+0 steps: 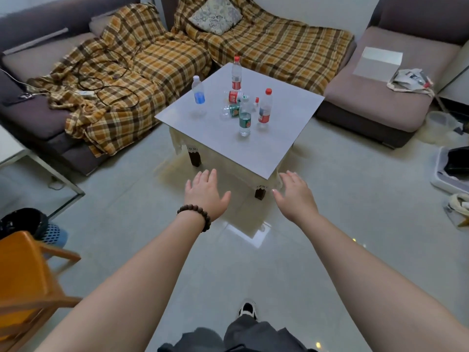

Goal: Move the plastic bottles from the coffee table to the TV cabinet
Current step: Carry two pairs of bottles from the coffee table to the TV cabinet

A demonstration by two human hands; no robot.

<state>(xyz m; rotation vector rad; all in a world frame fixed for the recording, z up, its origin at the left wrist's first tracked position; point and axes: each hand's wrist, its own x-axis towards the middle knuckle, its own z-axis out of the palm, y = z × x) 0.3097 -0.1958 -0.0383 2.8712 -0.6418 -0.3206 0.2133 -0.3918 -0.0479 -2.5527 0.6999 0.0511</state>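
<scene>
Several plastic bottles are on the white coffee table (218,141). A blue-label bottle (198,90) stands at the left. A red-label bottle (236,74) stands at the back, another red-label bottle (265,108) at the right. A green-label bottle (245,117) stands nearest me. Two more lie on their sides in the middle, one red-label (234,95), one green-label (231,110). My left hand (205,193) and my right hand (295,194) are stretched forward, fingers apart, empty, short of the table's near corner. The TV cabinet is out of view.
A sofa with a plaid blanket (142,64) wraps around behind and left of the table. A brown seat (380,90) sits at the right. An orange wooden chair (28,280) and a black bin (22,224) stand at my left. Boxes and clutter (454,168) lie on the floor at right.
</scene>
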